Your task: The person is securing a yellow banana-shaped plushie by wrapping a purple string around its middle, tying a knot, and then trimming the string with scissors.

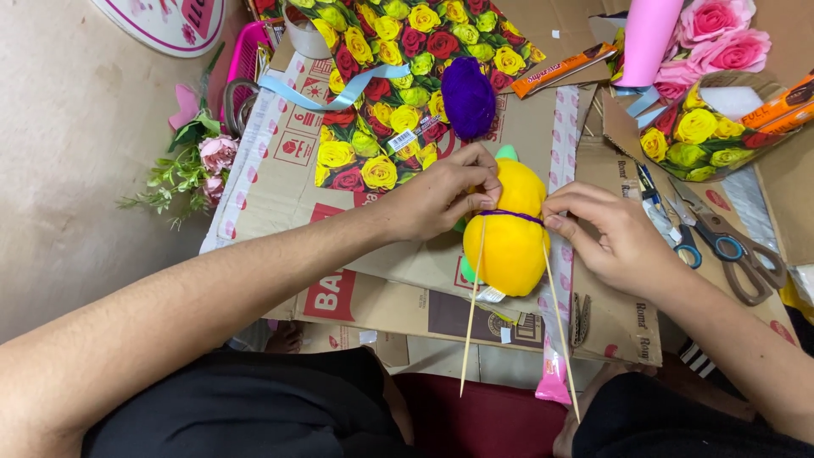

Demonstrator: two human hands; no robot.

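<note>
A yellow plush toy [509, 237] lies on flattened cardboard [381, 288], with a purple yarn strand [509, 215] wrapped around its middle. Two thin wooden sticks [471, 314] run along its sides and reach down toward me. My left hand [441, 199] pinches the yarn at the toy's left side. My right hand [615, 233] pinches the yarn at the toy's right side. A purple yarn ball [468, 97] sits just above the toy.
Rose-print wrapping paper [398, 76] lies at the back. Scissors [733, 250] rest to the right, beside a rose-print box [704, 136] and pink paper roses [721, 34]. A pink roll [649, 38], a light blue ribbon [339, 89] and artificial flowers [199, 165] lie around.
</note>
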